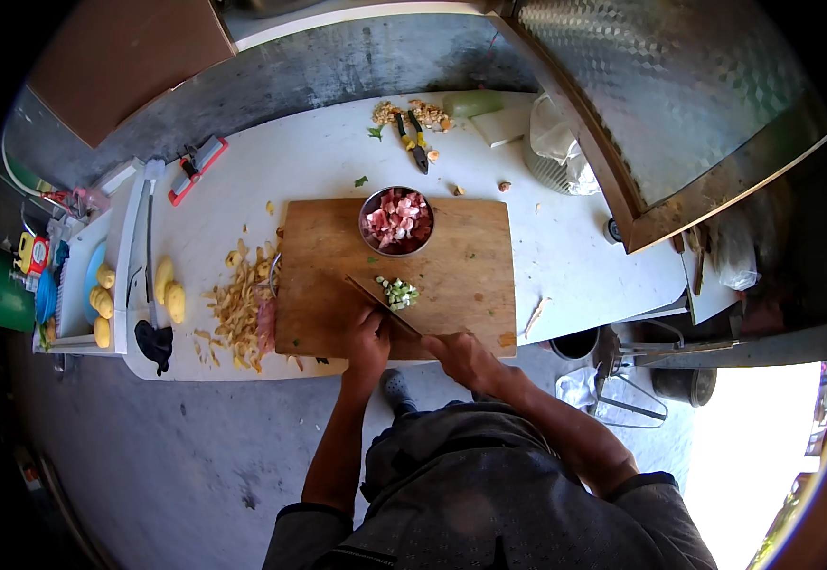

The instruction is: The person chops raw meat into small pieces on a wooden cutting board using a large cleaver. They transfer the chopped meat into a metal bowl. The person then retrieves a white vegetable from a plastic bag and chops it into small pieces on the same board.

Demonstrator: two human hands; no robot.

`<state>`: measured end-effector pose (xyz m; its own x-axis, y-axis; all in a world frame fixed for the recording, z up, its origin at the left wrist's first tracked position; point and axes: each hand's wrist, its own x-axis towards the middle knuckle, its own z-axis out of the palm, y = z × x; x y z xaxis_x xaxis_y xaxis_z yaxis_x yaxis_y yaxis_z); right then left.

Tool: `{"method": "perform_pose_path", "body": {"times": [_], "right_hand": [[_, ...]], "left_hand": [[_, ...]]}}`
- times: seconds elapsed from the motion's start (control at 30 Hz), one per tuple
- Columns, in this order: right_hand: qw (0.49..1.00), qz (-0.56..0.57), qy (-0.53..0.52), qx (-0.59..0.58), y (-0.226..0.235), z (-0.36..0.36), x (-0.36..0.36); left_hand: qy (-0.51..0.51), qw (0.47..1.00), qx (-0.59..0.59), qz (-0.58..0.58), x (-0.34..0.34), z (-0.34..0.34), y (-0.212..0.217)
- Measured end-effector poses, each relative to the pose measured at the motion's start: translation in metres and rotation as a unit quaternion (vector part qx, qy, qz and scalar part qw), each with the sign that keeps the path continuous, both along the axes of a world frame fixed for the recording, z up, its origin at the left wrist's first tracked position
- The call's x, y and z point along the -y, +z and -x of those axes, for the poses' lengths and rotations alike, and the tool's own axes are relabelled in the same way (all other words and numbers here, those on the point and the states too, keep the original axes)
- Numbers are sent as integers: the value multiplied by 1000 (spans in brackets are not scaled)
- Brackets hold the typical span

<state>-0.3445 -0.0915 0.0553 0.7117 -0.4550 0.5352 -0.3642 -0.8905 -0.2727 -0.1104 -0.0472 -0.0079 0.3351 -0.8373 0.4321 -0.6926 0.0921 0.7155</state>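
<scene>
My right hand (466, 359) is closed round the handle of a kitchen knife (396, 317), whose blade slants up and left over the wooden cutting board (475, 275). My left hand (369, 337) is at the near side of the blade, fingers curled in; what they hold, if anything, is hidden. Just beyond the blade lies a small heap of chopped green onion (397, 293), white and green. On the board's far edge stands a metal bowl (364, 235) filled with cut pieces of raw pink meat (396, 218).
Peelings (241, 294) lie left of the board, with peeled potatoes (174, 302) and a black cloth (153, 344) farther left. Yellow-handled pliers (418, 150) lie at the back beside shell scraps. An open cabinet door (660, 114) hangs over the table's right side.
</scene>
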Motion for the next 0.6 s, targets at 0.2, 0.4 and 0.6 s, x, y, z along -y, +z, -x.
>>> {"method": "perform_pose_path", "body": {"times": [0.2,0.4,0.6], "right_hand": [[966,-255,-10,51,-26,-21,13],[902,-423,-73,-47,55,-7,26],[903,-421,-80,-28,71,12,28]], "left_hand": [[16,999,50,6,9,-2,5],[0,999,-16,-43,34,9,11],[52,991,-123,-10,36,-6,-6]]}}
